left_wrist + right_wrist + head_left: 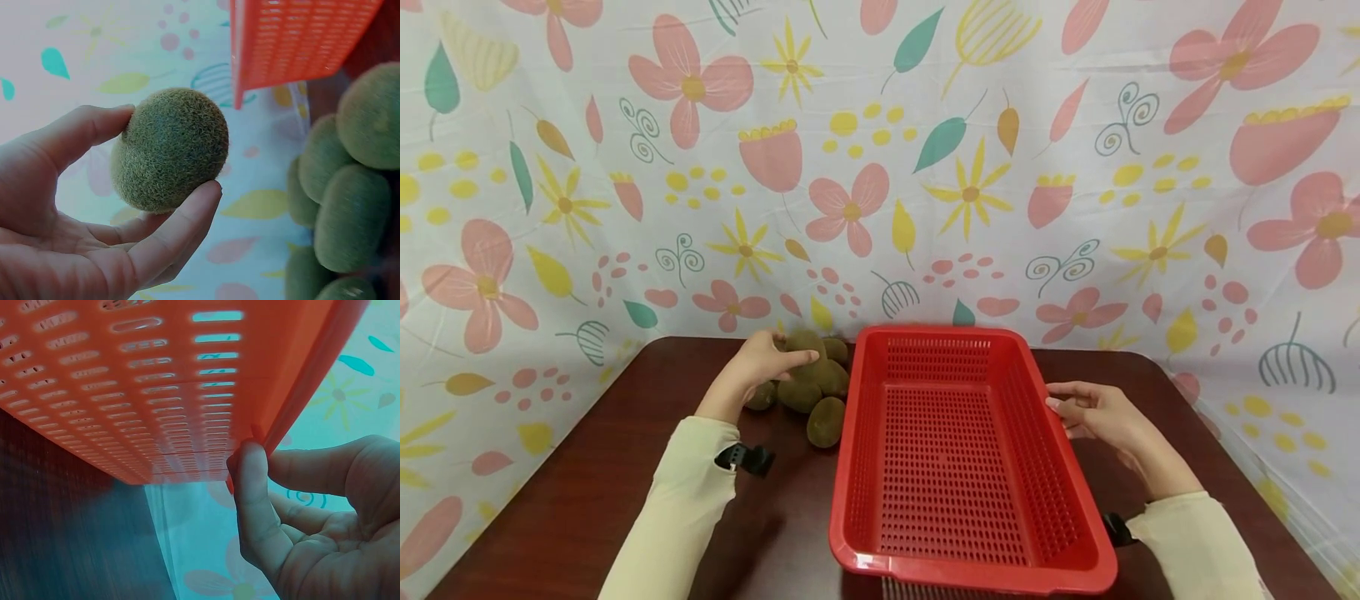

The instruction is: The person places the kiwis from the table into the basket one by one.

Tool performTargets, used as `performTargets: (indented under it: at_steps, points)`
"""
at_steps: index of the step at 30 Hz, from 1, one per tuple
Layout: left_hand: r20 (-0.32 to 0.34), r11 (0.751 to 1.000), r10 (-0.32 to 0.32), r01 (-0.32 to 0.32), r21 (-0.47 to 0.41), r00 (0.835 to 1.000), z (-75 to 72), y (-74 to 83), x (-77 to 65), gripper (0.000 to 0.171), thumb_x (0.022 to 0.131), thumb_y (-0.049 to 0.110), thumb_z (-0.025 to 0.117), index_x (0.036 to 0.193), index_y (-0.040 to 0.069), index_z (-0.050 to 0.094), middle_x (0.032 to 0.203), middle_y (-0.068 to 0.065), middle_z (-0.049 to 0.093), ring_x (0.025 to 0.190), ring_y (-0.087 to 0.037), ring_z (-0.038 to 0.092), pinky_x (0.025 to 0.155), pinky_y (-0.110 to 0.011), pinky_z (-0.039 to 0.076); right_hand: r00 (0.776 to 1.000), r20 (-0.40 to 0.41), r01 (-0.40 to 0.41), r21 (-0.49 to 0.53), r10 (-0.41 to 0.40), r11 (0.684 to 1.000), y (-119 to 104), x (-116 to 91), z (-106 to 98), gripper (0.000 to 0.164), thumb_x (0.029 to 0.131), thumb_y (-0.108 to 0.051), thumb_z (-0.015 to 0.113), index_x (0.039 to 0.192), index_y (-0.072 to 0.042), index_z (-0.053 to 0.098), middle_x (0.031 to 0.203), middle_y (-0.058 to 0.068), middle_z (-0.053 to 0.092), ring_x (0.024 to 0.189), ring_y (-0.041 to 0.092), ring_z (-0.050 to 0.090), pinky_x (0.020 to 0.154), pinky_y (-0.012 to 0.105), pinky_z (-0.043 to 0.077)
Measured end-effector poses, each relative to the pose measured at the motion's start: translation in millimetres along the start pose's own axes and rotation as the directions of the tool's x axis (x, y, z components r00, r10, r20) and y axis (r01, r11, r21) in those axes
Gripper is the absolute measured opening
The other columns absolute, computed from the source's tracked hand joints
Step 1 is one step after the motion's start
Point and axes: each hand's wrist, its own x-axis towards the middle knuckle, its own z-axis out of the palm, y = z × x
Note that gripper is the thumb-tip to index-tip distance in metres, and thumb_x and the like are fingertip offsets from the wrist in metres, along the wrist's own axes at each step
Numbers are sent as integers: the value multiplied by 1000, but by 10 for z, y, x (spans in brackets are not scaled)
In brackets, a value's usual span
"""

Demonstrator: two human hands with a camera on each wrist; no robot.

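Note:
My left hand (760, 363) holds a brown, fuzzy kiwi (174, 150) between thumb and fingertips, over the left side of the table. In the head view, more kiwis (801, 393) lie bunched just below and beyond that hand, and one kiwi (826, 422) sits at the near side of the bunch. A red plastic basket (947, 467) with slotted walls stands right of them, with nothing inside. At its right side, my right hand (1105, 414) pinches the rim between thumb and fingers, as the right wrist view shows from below the rim.
The dark brown table (587, 475) carries the basket and the fruit. Behind it and along both sides hangs a white cloth (880, 192) printed with flowers and leaves. The basket's left rim stands close beside the kiwi bunch.

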Motion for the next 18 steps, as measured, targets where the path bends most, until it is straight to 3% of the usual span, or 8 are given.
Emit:
performTargets:
  at_steps: [7, 18]
  points:
    - [3, 999, 53, -53, 6, 999, 49, 319, 1, 82, 88, 32, 70, 146, -5, 27, 144, -26, 37, 102, -34, 64, 96, -45, 48, 1000, 2, 1, 0, -1, 1000, 9, -8, -5, 59, 96, -24, 61, 138, 13, 39, 96, 10, 70, 79, 18, 67, 73, 35, 58]
    - [18, 992, 107, -108, 63, 994, 103, 740, 25, 76, 87, 35, 71, 143, -2, 34, 142, -20, 43, 98, -32, 66, 101, -45, 44, 1000, -1, 11, -5, -11, 1000, 8, 6, -8, 59, 96, -24, 61, 138, 13, 40, 97, 11, 70, 79, 18, 67, 72, 34, 59]
